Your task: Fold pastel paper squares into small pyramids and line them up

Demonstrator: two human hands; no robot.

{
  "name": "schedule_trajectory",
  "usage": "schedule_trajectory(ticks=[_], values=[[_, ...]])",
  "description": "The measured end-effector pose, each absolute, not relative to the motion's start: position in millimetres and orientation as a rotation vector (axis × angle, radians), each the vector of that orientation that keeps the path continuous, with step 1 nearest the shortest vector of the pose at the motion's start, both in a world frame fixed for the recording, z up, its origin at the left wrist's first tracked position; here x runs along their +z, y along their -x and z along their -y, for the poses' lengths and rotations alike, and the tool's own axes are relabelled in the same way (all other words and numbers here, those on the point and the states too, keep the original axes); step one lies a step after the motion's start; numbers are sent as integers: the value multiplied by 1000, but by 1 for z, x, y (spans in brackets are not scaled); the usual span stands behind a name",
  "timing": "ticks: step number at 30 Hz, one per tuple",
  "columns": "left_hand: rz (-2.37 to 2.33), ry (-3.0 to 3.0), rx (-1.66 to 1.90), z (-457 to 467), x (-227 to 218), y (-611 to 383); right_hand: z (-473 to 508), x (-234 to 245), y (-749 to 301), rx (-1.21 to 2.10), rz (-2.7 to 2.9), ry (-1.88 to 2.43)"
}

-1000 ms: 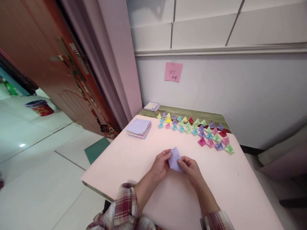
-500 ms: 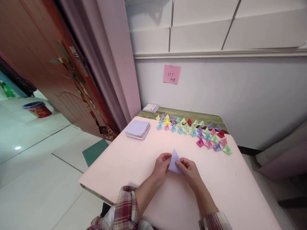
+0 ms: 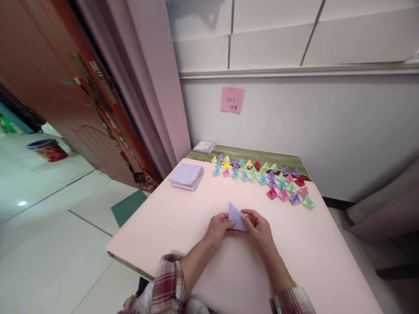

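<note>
A lilac folded paper piece (image 3: 236, 216), triangular with its point up, is pinched between my two hands just above the pink tabletop (image 3: 183, 218). My left hand (image 3: 218, 229) grips its lower left edge with closed fingers. My right hand (image 3: 258, 229) grips its right side, thumb and fingers pressed on the fold. Both sleeves are red plaid.
Several small folded paper shapes (image 3: 262, 176) in many colours lie in rows at the table's far side. A stack of square paper sheets (image 3: 186, 175) sits at the far left, a small paper pack (image 3: 204, 146) behind it. A pink sticky note (image 3: 232, 99) hangs on the wall. An open door (image 3: 65, 87) is on the left.
The lilac paper has gone from a wider, partly open shape to a narrower flat triangle between my fingers. My hands stayed at the same spot; the view shifted slightly.
</note>
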State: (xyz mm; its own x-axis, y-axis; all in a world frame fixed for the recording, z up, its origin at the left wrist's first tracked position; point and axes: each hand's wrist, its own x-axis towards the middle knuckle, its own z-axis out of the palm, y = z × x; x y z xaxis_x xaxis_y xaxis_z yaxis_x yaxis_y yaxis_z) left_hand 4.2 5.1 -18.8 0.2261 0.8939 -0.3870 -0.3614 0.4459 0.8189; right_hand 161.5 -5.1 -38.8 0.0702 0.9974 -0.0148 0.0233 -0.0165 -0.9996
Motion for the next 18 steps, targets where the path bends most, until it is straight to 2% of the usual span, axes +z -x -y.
schedule_trajectory(ticks=[8,12,18], values=[[-881,-609,1013,-6,-14,2,7,-29,-166,1411,766,1140],[-750,-681,974,-4,-8,2,10,-27,-163,1578,851,1053],[-674,-674,958,-1,-5,-1,14,-18,-159,1622,984,1052]])
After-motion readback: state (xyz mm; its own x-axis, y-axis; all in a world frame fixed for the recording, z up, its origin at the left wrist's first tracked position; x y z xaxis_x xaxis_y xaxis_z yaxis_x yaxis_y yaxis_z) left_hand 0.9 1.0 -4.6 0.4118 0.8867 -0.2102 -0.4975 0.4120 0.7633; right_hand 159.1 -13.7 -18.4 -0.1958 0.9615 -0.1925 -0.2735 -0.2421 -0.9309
